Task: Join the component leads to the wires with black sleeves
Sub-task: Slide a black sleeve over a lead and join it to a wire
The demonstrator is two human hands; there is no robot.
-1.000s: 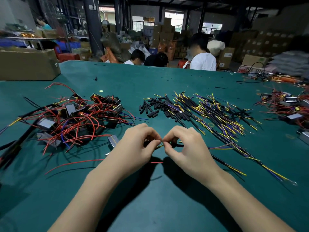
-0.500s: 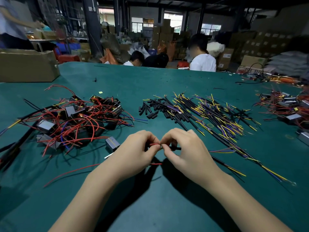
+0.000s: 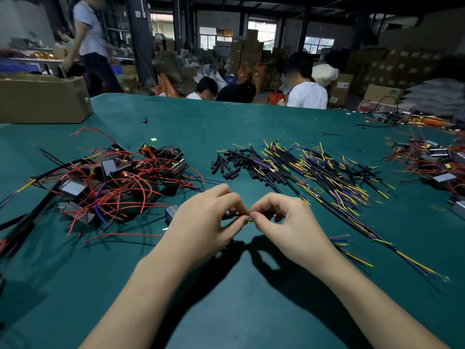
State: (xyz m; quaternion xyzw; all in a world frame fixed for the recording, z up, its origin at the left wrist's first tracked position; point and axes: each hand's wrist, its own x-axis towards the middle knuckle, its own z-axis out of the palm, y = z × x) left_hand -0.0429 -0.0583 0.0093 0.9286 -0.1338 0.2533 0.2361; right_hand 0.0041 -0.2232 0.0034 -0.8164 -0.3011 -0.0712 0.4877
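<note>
Both our hands meet low over the green desk (image 3: 251, 117). Our left hand (image 3: 201, 222) has its fingers pinched on a red lead (image 3: 237, 214), and our right hand (image 3: 289, 227) has its fingers pinched on a wire end, tip to tip with the lead. A component pile (image 3: 113, 182) lies left; sleeved wires (image 3: 314, 172) and loose black sleeves (image 3: 226, 166) lie ahead.

Bare green bench (image 3: 226, 311) lies near; red-wired components (image 3: 113, 182) crowd the left, sleeved wires (image 3: 314, 172) the right.
</note>
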